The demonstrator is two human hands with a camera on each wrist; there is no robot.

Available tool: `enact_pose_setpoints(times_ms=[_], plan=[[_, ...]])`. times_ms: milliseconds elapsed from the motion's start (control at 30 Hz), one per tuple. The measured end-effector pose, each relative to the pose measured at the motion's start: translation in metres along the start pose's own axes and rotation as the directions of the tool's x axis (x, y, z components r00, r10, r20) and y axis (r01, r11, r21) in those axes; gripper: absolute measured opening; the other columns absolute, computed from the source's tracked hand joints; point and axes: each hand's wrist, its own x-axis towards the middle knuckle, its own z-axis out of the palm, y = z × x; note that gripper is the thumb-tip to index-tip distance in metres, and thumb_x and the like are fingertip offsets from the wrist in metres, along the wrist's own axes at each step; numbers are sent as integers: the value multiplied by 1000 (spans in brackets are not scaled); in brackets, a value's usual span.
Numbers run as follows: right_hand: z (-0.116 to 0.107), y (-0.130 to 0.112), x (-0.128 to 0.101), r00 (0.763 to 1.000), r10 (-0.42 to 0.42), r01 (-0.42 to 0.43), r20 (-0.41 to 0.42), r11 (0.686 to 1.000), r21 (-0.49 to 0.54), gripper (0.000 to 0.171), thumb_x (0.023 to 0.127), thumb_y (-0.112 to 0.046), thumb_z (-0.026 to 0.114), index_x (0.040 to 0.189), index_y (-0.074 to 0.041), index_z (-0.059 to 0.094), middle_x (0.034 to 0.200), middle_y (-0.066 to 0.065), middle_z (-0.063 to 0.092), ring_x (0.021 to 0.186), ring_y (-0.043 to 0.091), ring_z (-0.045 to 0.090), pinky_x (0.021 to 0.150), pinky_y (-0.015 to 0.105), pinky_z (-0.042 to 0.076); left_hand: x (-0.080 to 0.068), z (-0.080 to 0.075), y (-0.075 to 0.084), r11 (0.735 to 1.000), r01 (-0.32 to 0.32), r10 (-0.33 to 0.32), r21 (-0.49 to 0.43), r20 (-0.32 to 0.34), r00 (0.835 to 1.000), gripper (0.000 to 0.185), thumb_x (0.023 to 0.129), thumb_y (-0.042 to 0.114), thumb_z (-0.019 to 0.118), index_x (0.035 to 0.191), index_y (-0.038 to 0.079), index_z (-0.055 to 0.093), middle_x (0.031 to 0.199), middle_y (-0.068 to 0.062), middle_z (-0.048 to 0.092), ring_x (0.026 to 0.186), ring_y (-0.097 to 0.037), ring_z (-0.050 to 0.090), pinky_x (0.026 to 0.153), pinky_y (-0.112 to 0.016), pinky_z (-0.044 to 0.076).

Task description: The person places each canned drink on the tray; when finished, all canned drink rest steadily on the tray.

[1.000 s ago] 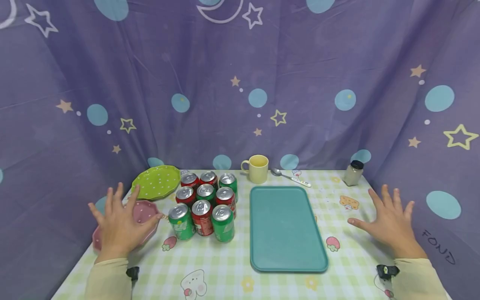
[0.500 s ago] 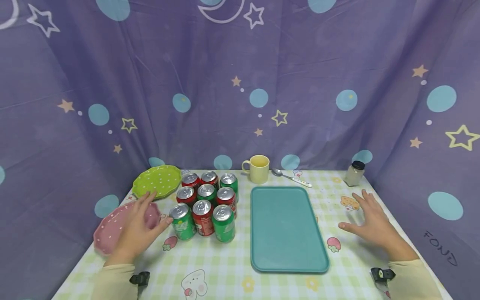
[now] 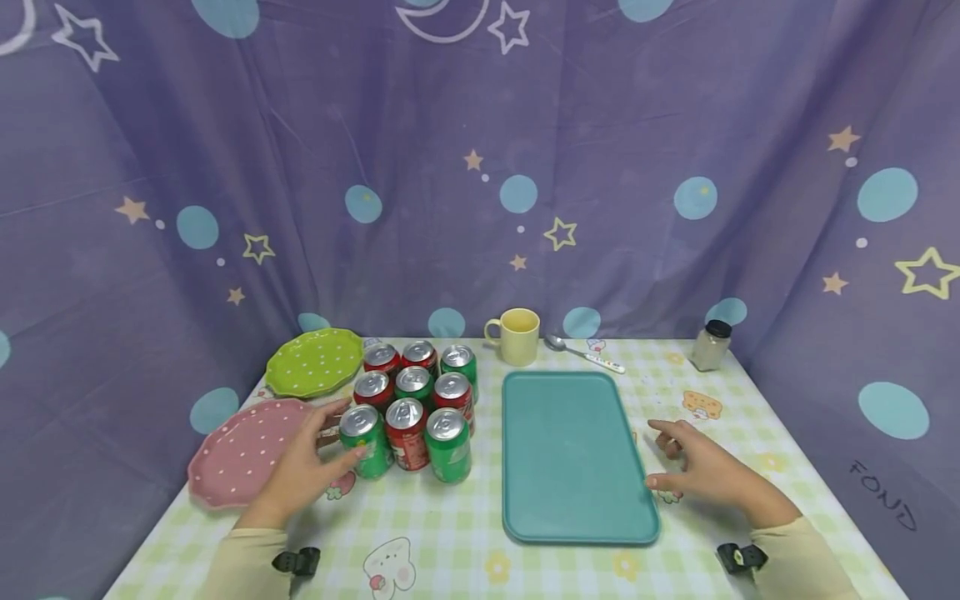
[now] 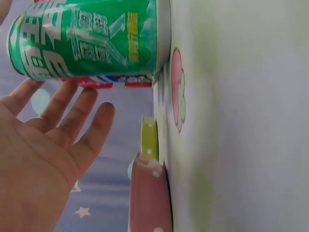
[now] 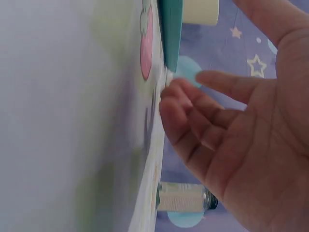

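My left hand (image 3: 300,471) is around the left side of the front-left green soda can (image 3: 370,457), its thumb in front and its fingers behind. In the left wrist view the fingers lie fairly straight beside the can (image 4: 96,36); whether they touch it I cannot tell. Several red and green cans stand upright in close rows, among them a red can (image 3: 408,446) and another green can (image 3: 448,458) in front. Over the right edge of a teal tray (image 3: 577,458) hovers my right hand (image 3: 701,471), holding nothing, its fingers loosely curled (image 5: 231,130).
A pink dotted plate (image 3: 240,454) and a green dotted plate (image 3: 315,364) lie at the left. Along the back are a yellow mug (image 3: 519,337), a spoon (image 3: 588,357) and a black-capped jar (image 3: 710,346). A purple curtain (image 3: 480,125) encloses the table's back and sides.
My left hand has moved right from over the pink plate to the front-left green can. My right hand has moved left to the tray's edge, its fingers curling a little. The cans have not moved.
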Motion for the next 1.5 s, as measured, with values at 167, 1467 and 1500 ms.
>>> enact_pose_setpoints(times_ms=[167,1467,1500], plan=[[7,0,2,984,-37,13,174,990,139,98,87,-28,88,158,7,30,104,12,58,83,17,59,67,29,53,-1,5,1,998,68,-67,-15,47,997,77,89,28,87,152,14,45,138,-7,60,124,-23,56,103,-49,51],[4,-4,-4,950,-144,98,278,980,173,128,71,-27,99,161,11,15,94,14,57,69,14,50,60,28,47,-1,13,6,994,97,-98,-58,-18,995,78,80,9,93,145,14,51,126,-7,64,109,-17,62,85,-35,60],[4,-4,-4,950,-143,96,278,980,175,128,71,-27,99,161,11,15,94,14,56,69,14,50,60,28,47,-1,13,6,994,95,-97,-54,-22,995,78,80,9,93,145,14,51,126,-7,64,108,-16,62,84,-35,60]])
